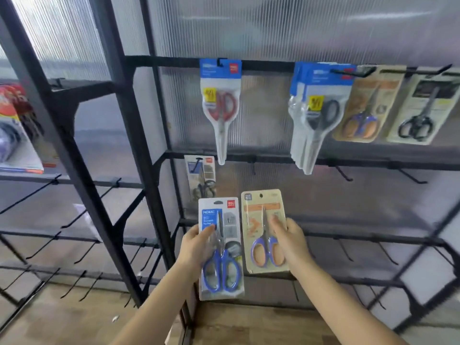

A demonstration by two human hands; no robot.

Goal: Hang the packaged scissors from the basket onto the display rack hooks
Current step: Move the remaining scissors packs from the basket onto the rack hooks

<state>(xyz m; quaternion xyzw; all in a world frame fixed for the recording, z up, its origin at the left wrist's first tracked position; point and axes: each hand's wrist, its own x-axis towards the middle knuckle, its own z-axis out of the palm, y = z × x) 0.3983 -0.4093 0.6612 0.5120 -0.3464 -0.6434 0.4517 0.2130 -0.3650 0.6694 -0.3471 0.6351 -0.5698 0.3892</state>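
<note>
My left hand grips a grey pack of blue-handled scissors by its left edge, thumb on the front. My right hand holds a beige card with blue-and-orange scissors, thumb across its face. Both packs are upright in front of the black display rack. On the top rail hang a red-handled pack, a stack of grey-handled packs, a beige pack and a black-scissors pack. One more pack hangs on the second row. No basket is in view.
Bare black hooks stick out along the second row and the lower rows. A neighbouring rack on the left holds other goods and several bare hooks. A ribbed translucent panel backs the racks; wooden floor lies below.
</note>
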